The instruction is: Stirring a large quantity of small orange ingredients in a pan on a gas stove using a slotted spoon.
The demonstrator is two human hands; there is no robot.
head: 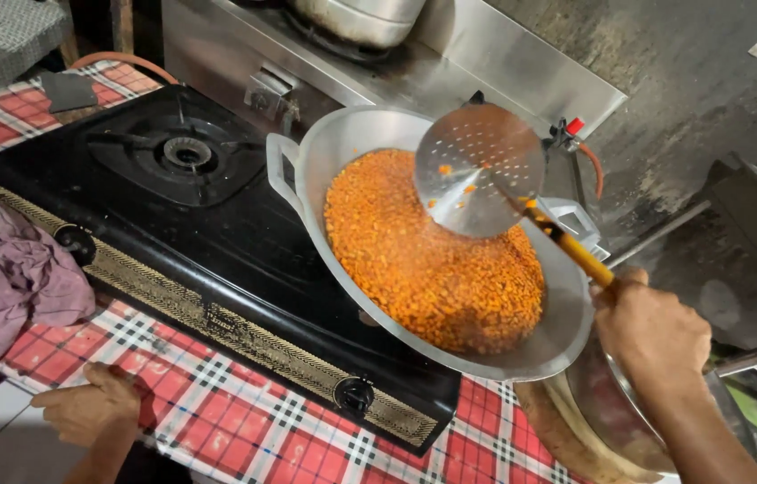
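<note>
Head | right hand (652, 327) grip closed on skimmer (479, 168) | left hand (92, 405) flat — checked tablecloth (244, 421)

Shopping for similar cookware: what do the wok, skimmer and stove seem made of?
Wok: pale matte metal, likely aluminium. Skimmer: shinier perforated metal disc, probably steel, with a yellow handle, likely plastic, held by the right hand. Stove: glossy black top, perhaps enamelled metal or glass.

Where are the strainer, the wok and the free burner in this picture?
strainer (477, 170), head view, middle of its round holed disc.
wok (352, 134), head view, bare inner wall above the orange food.
burner (187, 153), head view, its central ring on the black stove.
</note>
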